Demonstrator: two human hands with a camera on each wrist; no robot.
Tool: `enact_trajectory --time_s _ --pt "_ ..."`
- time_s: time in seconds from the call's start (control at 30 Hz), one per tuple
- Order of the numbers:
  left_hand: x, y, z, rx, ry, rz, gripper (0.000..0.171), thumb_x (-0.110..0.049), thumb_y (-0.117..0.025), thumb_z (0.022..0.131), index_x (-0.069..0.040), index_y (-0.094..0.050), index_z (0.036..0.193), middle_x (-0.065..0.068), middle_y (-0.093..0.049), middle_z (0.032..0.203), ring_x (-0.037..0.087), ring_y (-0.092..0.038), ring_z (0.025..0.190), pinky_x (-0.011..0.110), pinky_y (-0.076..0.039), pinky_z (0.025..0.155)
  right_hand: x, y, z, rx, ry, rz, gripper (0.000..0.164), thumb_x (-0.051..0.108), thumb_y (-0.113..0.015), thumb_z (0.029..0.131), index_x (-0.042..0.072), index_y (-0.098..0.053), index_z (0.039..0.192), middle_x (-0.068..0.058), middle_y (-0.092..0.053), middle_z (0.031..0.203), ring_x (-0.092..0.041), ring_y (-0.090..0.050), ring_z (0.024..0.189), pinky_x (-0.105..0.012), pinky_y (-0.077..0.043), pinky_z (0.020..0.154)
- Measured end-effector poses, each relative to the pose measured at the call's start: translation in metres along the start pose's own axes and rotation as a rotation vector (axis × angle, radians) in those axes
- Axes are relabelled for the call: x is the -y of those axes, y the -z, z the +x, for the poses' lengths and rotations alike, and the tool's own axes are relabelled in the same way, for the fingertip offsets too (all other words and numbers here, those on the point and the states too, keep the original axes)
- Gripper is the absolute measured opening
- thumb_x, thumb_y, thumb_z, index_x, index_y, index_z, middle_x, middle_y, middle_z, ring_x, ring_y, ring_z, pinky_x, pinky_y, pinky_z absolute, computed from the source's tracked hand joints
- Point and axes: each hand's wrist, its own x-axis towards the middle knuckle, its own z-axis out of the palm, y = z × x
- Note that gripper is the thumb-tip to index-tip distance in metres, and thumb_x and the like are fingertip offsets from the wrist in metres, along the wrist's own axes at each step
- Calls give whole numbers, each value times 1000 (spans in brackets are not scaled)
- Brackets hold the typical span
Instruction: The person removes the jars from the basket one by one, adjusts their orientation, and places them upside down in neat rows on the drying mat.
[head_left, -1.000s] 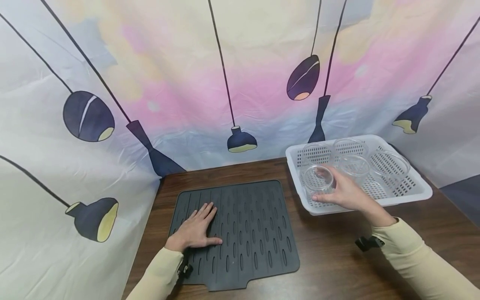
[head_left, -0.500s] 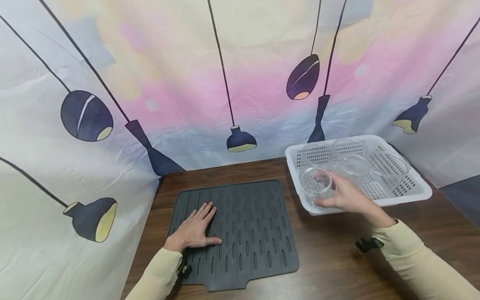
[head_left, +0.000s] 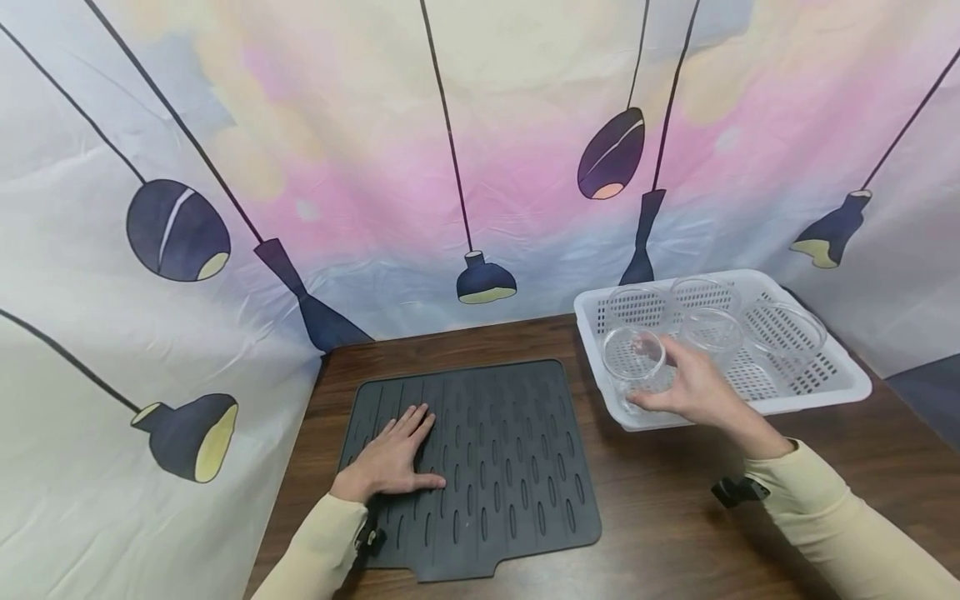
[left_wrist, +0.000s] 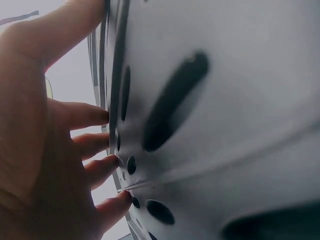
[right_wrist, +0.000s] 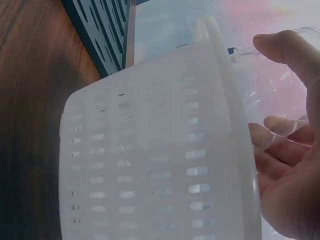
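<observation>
Where the right hand (head_left: 697,387) meets a clear cup (head_left: 628,358), we see thumb and fingers curled about opposite sides of its wall, clamped on it. The cup lies within the near left corner of the white basket (head_left: 843,385); we cannot tell whether its base touches the floor there. Four other clear cups (head_left: 708,329) stand behind it and to its right. The left hand (head_left: 390,458) rests flat on the dark slotted mat (head_left: 517,467), fingers straight and thumb spread apart, holding nothing. We judge the step in hand to be the lifting of this cup; the next move would call for a steady grip, clearance over the rim, and no knock against the neighbouring cups.
</observation>
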Motion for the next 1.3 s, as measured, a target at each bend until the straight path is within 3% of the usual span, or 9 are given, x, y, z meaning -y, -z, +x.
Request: enact_trajectory --time_s 0.2,0.3,0.43,0.6,0.73,1.03,1.3 --pt "-4 5 -1 6 -10 -15 107 -73 -62 78 -6 -28 154 17 -18 161 37 -16 149 59 -18 117 7 1 5 -47 77 -46 76 28 -93 60 5 -60 125 -11 -67 114 -26 -63 99 -45 -52 83" --pt "-6 7 -1 -9 -24 -6 107 -71 -65 78 -5 -28 154 18 -19 161 36 -18 149 55 -25 116 11 1 9 -55 121 -46 76 26 -92 59 4 -60 124 -12 -66 113 -24 -61 98 -43 -51 81" --pt "-10 14 2 -74 -65 -43 109 -63 -73 75 -4 -27 154 17 -22 161 35 -27 146 51 -38 109 16 2 14 -54 153 -33 74 26 -92 58 6 -61 122 -9 -65 107 -23 -58 95 -43 -49 80" --pt "-19 27 8 -174 -93 -95 106 -56 -78 75 -6 -27 155 12 -26 160 31 -36 142 49 -43 106 22 4 21 -54 184 -43 78 27 -93 55 8 -61 124 -5 -63 106 -21 -56 95 -39 -47 79" --pt "-25 36 13 -231 -98 -91 104 -56 -77 77 -9 -27 155 9 -29 160 29 -40 140 48 -44 104 27 4 25 -40 192 -51 83 29 -93 55 7 -60 128 -9 -63 116 -20 -56 99 -42 -47 81" --pt "-43 53 20 -259 -103 -162 103 -57 -75 78 -22 -19 158 3 -26 161 27 -41 140 50 -46 102 40 5 33 -11 239 -83 83 35 -92 56 3 -61 125 -12 -62 120 -28 -57 107 -52 -49 89" --pt "-67 79 31 -348 -185 -255 98 -62 -70 80 -25 -21 157 6 -30 159 28 -36 143 55 -41 105 51 2 44 -18 308 -94 87 39 -91 56 4 -60 128 -11 -60 117 -27 -55 107 -50 -49 87"
